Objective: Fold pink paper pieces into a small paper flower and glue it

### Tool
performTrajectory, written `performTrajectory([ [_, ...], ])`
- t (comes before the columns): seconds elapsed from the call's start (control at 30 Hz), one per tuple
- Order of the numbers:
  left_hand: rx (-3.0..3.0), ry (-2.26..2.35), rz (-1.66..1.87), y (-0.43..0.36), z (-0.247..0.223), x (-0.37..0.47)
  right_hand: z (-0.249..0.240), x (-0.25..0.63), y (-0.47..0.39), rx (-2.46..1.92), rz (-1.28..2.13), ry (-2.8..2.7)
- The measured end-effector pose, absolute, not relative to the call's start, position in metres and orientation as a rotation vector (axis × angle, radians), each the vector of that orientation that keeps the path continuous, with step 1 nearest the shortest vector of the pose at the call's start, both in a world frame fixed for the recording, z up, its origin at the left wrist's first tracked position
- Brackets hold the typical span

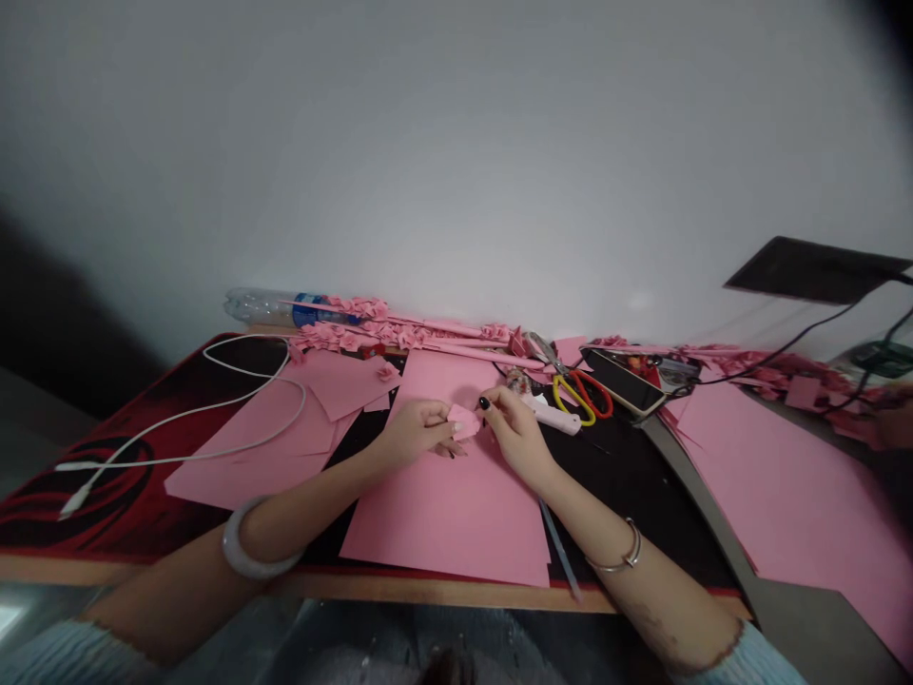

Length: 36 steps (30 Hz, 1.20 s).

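A small, folded-looking piece of pink paper (pixel 463 421) is pinched between the thumb and fingers of my left hand (pixel 420 433). My right hand (pixel 517 433), dark polish on its nails, has its fingers drawn together at the right edge of that piece. Exactly how those fingertips grip it is too small to see clearly. Both hands are over a large pink paper sheet (pixel 442 533). Just beyond my right hand lie a white glue gun (pixel 556 416) and scissors (pixel 581 395) with yellow and red handles.
Pink paper flowers (pixel 410 335) and rolled sticks line the wall, near a plastic bottle (pixel 261 305). A white cable (pixel 178 459) crosses sheets at left. A phone (pixel 624 382) lies right, a pen (pixel 561 550) in front. More pink sheets (pixel 791 485) and another person's hand (pixel 895 419) are far right.
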<state>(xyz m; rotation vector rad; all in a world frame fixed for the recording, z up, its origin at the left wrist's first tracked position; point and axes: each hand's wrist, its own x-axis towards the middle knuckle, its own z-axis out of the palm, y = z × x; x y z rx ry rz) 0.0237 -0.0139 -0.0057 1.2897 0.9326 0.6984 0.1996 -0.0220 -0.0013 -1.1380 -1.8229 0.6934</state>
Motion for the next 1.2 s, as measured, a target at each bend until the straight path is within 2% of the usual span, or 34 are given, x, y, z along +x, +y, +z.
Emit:
performTrajectory([
  [0.23,1.267,0.909,0.747,-0.015,-0.005,0.023,0.000,0.197,-0.023,-1.071,0.656,-1.784],
  [0.67,1.308,0.887,0.703,-0.020,-0.003,0.024,-0.002,0.189,-0.026,-1.036,1.073,-1.526],
  [1.0,1.335,0.866,0.663,-0.020,-0.003,0.022,0.004,0.189,-0.029,-0.957,0.944,-1.599],
  [1.2,1.297,0.882,0.668,-0.021,0.003,0.022,0.011,0.192,-0.034,-0.942,0.748,-1.711],
])
